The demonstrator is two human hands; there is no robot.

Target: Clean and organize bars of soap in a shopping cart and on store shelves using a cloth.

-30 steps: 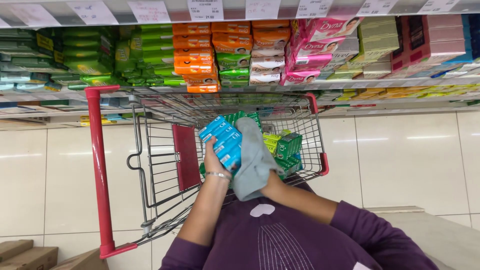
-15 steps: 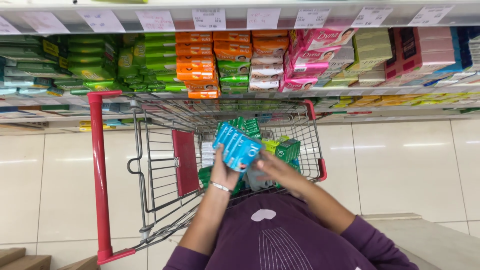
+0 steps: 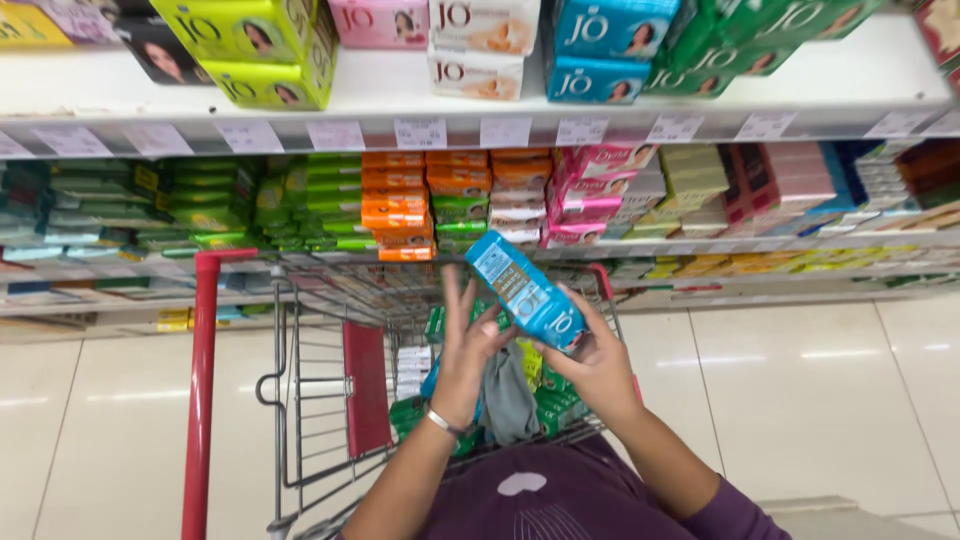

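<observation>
Tilted blue soap box (image 3: 527, 292), held aloft

Shopping cart (image 3: 300, 400) in front of the person, shelves (image 3: 500, 120) of stacked boxes behind it, both hands above the cart basket, soap box (image 3: 525, 292) in the right hand (image 3: 590, 365), left hand (image 3: 468, 350) just left of it, cloth (image 3: 508, 400) below, packs (image 3: 555, 405) in the basket
</observation>
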